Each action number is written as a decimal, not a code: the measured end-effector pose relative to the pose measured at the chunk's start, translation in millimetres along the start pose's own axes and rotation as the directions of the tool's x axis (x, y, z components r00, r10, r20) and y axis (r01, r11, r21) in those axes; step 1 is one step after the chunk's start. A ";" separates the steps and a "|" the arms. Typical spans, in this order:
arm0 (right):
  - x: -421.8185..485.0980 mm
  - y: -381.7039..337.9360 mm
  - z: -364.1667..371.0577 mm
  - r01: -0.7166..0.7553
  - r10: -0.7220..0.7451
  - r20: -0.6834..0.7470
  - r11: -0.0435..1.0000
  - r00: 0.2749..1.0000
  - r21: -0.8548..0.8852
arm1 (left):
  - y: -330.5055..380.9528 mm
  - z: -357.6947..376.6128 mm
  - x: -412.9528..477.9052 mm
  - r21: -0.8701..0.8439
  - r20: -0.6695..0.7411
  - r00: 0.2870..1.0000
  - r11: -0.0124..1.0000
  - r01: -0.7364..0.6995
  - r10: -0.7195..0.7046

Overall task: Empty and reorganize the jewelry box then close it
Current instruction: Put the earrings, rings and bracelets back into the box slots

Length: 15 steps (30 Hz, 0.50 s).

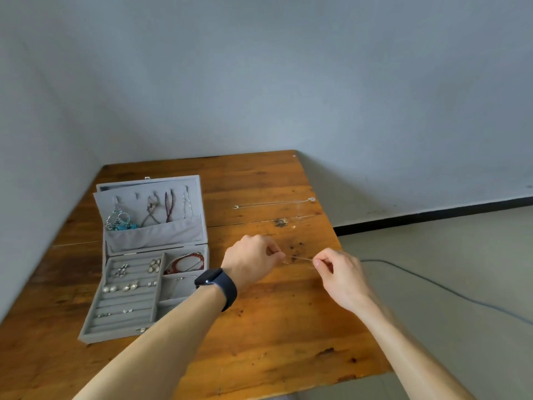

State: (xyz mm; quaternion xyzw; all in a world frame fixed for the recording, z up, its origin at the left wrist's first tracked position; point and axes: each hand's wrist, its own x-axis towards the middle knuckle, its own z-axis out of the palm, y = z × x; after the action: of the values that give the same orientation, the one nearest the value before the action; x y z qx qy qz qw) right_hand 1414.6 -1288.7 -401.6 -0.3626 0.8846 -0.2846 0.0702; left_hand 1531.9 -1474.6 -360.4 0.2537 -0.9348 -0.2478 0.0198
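Note:
The grey velvet jewelry box stands open on the left of the wooden table. Its raised lid holds hanging necklaces and turquoise earrings. Earrings sit in the ring rows, and a red beaded bracelet lies in a right compartment. My left hand and my right hand each pinch one end of a thin silver chain, stretched between them just above the table. Two more thin chains lie further back, one with a small pendant, the other fainter.
The table's right edge runs close beside my right hand, with grey floor beyond. A blue cable trails across that floor. A pale wall stands behind the table. A dark watch is on my left wrist.

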 end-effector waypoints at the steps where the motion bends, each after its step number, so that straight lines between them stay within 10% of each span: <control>1: 11.9 4.3 0.9 -0.013 0.013 -0.011 1.000 1.000 -0.005 | 1.9 0.4 12.2 0.064 -0.017 1.000 0.998 -0.014 0.015; 15: 166.8 42.6 9.9 -0.158 0.155 -0.076 0.987 0.985 -0.042 | 10.0 25.8 143.3 0.148 -0.201 0.974 0.979 0.139 -0.108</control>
State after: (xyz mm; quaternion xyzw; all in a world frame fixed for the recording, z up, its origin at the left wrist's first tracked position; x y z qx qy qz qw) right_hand 1271.0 -1382.4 -419.7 -0.2831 0.9189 -0.2700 0.0517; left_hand 1398.3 -1524.8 -391.0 0.3348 -0.9279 -0.1464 0.0738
